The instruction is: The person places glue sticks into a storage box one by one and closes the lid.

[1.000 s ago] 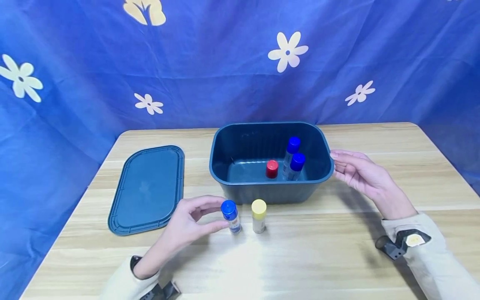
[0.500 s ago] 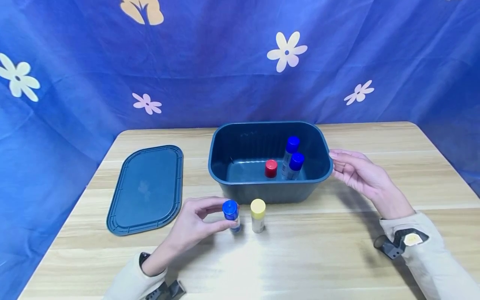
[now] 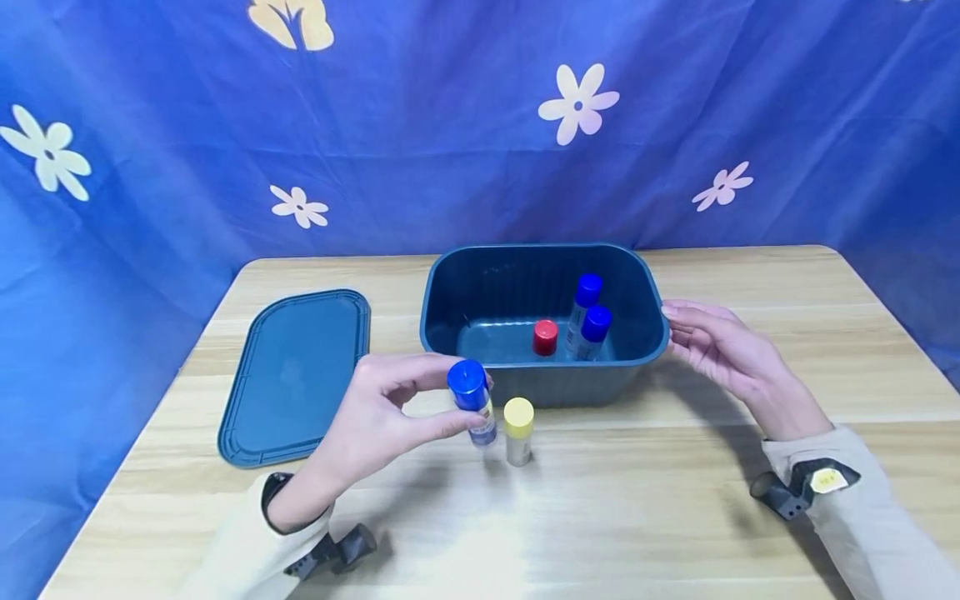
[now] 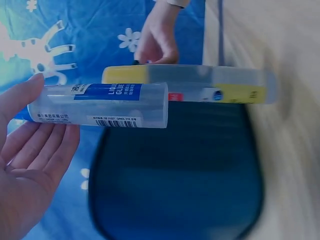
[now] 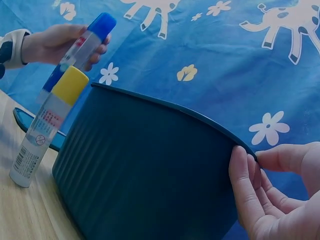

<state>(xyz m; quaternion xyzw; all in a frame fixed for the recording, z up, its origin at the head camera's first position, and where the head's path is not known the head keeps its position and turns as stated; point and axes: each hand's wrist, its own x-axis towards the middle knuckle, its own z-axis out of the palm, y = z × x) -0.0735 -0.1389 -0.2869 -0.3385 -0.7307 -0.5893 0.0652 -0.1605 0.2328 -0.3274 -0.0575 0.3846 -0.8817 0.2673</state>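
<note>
My left hand (image 3: 382, 408) grips a blue-capped liquid glue bottle (image 3: 468, 386) near its cap, lifted off the table in front of the bin. In the left wrist view its clear body and "LIQUID GLUE" label (image 4: 114, 92) show. Just right of it, a yellow-capped glue bottle (image 3: 518, 421) stands upright on the table. My right hand (image 3: 720, 350) pinches the right rim of a dark blue plastic bin (image 3: 562, 387), thumb and fingers on either side of the edge (image 5: 200, 117). Inside, toward the right, are two blue-capped bottles (image 3: 592, 323) and a red cap (image 3: 545, 337), its body hidden by the front wall.
A dark blue lid (image 3: 300, 375) lies flat on the wooden table (image 3: 637, 500), left of the bin. Behind the table hangs a blue cloth (image 3: 450, 150) with pale flowers. Each wrist wears a small camera.
The left hand has closed round the blue-capped glue bottle and raised it off the table, slightly to the right. The right hand, bin and yellow-capped bottle stay put.
</note>
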